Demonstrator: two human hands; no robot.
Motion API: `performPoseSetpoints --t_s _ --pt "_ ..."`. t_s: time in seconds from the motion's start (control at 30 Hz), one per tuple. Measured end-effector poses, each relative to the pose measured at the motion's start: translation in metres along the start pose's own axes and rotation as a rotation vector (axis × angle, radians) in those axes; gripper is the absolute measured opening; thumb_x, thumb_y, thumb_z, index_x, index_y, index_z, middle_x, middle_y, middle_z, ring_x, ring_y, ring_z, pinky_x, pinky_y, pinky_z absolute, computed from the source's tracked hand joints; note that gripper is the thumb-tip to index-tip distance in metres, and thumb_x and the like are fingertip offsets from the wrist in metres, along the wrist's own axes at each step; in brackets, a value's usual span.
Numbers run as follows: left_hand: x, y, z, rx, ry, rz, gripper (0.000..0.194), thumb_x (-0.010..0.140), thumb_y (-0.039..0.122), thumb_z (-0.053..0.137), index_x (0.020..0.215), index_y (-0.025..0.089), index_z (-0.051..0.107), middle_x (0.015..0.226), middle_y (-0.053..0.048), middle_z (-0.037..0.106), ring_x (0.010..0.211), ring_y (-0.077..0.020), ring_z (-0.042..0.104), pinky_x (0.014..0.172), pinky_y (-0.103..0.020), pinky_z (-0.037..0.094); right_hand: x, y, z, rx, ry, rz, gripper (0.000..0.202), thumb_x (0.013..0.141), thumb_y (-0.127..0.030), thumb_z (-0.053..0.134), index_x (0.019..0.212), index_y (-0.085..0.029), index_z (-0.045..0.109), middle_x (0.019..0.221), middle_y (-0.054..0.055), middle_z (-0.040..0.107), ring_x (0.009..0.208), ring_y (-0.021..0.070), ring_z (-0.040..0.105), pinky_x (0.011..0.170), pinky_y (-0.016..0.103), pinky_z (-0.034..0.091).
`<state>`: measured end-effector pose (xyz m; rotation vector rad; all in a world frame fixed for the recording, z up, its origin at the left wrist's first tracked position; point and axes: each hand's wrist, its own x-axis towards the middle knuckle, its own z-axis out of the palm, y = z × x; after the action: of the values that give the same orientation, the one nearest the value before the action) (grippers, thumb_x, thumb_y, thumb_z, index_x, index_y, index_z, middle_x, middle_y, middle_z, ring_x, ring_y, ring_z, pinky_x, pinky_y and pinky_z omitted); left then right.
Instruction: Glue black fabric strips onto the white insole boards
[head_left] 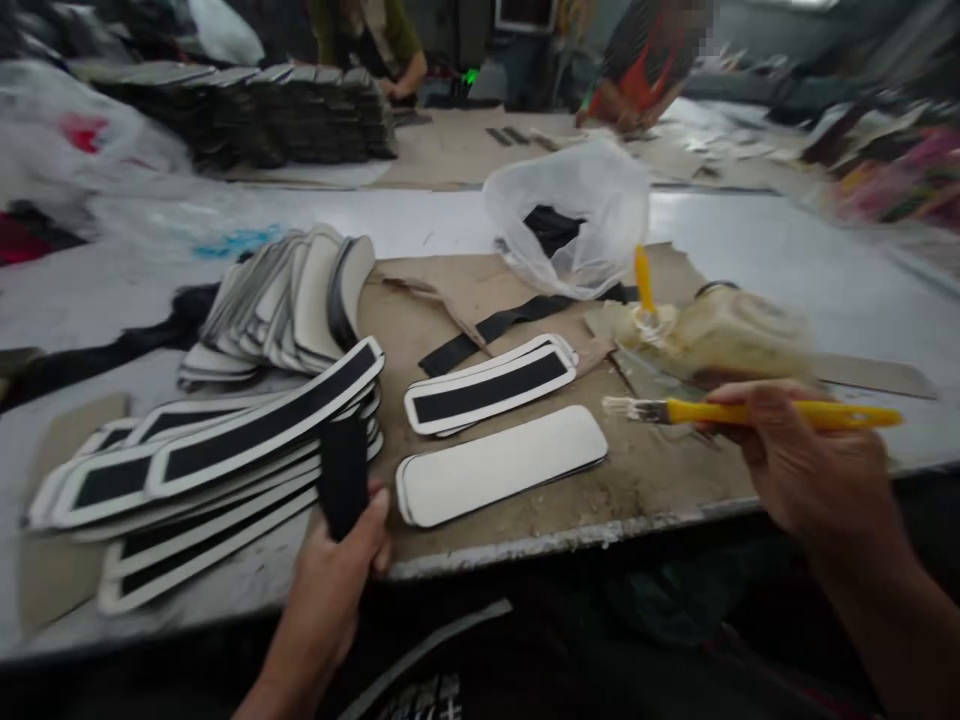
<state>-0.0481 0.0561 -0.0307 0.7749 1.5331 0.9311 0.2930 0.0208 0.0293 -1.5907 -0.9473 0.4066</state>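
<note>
My left hand [349, 545] grips a black strip [343, 470] that stands up between its fingers, beside a pile of white pieces with black centres [262, 425]. In my right hand [799, 450] is a yellow-handled brush [750, 412], its white-tipped bristles pointing left. Between the hands lie a plain white piece [502, 465], with another edge showing under it, and a short stack of white pieces with a black strip on top [491, 388]. The bristles are just right of the plain piece, apart from it.
Behind are a fanned stack of white pieces [300, 300], a plastic bag [570, 215] with black material, and a glue-smeared container [739, 330] beside another yellow brush [643, 280]. Two people work across the table. Dark stacks [255, 115] stand at the back left.
</note>
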Motion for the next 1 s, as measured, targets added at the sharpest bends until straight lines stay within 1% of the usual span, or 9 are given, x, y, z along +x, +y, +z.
performPoseSetpoints --t_s 0.03,0.1,0.17,0.27,0.37,0.5,0.67,0.87,1.0 --pt "0.003 -0.001 0.001 0.007 -0.065 -0.024 0.041 0.068 0.048 0.069 0.092 0.018 0.056 0.044 0.010 0.039 0.041 -0.0077 0.034 0.041 -0.021 0.028 -0.012 -0.004 0.014 0.120 -0.026 0.081 0.019 0.082 -0.043 0.060 0.076 -0.026 0.067 0.081 0.000 0.062 0.066 0.0177 0.062 0.064 0.032 0.054" --pt "0.008 -0.002 0.002 0.068 -0.152 -0.042 0.031 0.072 0.046 0.063 0.068 0.018 0.052 0.043 0.008 0.039 0.041 -0.0080 0.036 0.042 -0.021 0.030 -0.034 -0.009 0.047 0.309 -0.121 0.209 0.021 0.078 -0.043 0.065 0.072 -0.023 0.068 0.081 0.002 0.062 0.065 0.0157 0.062 0.058 0.028 0.055" --pt "0.011 -0.003 0.002 0.108 -0.191 -0.054 0.037 0.074 0.044 0.060 0.052 0.019 0.043 0.040 0.005 0.040 0.040 -0.0085 0.037 0.043 -0.022 0.031 -0.054 -0.011 0.081 0.418 -0.227 0.294 0.024 0.077 -0.044 0.067 0.071 -0.020 0.068 0.080 0.002 0.061 0.065 0.0143 0.062 0.056 0.025 0.055" --pt "0.010 -0.002 0.001 0.140 -0.220 -0.053 0.040 0.074 0.040 0.059 0.044 0.020 0.041 0.037 0.003 0.041 0.039 -0.0090 0.037 0.043 -0.023 0.030 -0.076 -0.011 0.121 0.521 -0.284 0.375 0.027 0.076 -0.044 0.068 0.071 -0.018 0.066 0.076 0.001 0.060 0.063 0.0122 0.061 0.055 0.023 0.055" --pt "0.010 -0.001 0.000 0.155 -0.237 -0.052 0.039 0.074 0.038 0.057 0.042 0.020 0.042 0.035 0.002 0.041 0.038 -0.0092 0.036 0.043 -0.024 0.028 -0.088 -0.008 0.144 0.541 -0.309 0.419 0.028 0.077 -0.044 0.067 0.072 -0.017 0.065 0.074 0.000 0.059 0.063 0.0118 0.061 0.055 0.022 0.055" --pt "0.012 -0.004 0.000 0.134 -0.232 -0.062 0.037 0.073 0.035 0.055 0.043 0.021 0.040 0.033 0.003 0.040 0.036 -0.0088 0.034 0.042 -0.024 0.027 -0.091 -0.001 0.147 0.396 -0.323 0.358 0.026 0.079 -0.042 0.066 0.074 -0.016 0.066 0.074 0.001 0.060 0.064 0.0132 0.063 0.054 0.022 0.054" --pt "0.015 -0.007 -0.002 0.097 -0.246 -0.069 0.036 0.072 0.038 0.056 0.044 0.022 0.040 0.033 0.004 0.041 0.036 -0.0089 0.034 0.042 -0.023 0.027 -0.089 -0.006 0.139 0.263 -0.228 0.214 0.023 0.081 -0.038 0.065 0.076 -0.016 0.066 0.079 0.002 0.060 0.069 0.0141 0.063 0.058 0.022 0.053" --pt "0.014 -0.005 -0.004 0.092 -0.280 -0.065 0.037 0.073 0.040 0.056 0.044 0.022 0.040 0.033 0.004 0.039 0.035 -0.0089 0.034 0.041 -0.024 0.026 -0.097 -0.010 0.148 0.308 -0.302 0.261 0.023 0.083 -0.038 0.062 0.076 -0.017 0.065 0.074 0.001 0.060 0.065 0.0134 0.063 0.054 0.021 0.051" --pt "0.015 -0.007 -0.005 0.083 -0.277 -0.067 0.037 0.072 0.041 0.057 0.046 0.022 0.040 0.034 0.004 0.039 0.036 -0.0089 0.034 0.041 -0.024 0.027 -0.095 -0.011 0.143 0.230 -0.248 0.204 0.022 0.082 -0.037 0.064 0.075 -0.016 0.065 0.075 0.002 0.061 0.065 0.0136 0.063 0.056 0.022 0.051"
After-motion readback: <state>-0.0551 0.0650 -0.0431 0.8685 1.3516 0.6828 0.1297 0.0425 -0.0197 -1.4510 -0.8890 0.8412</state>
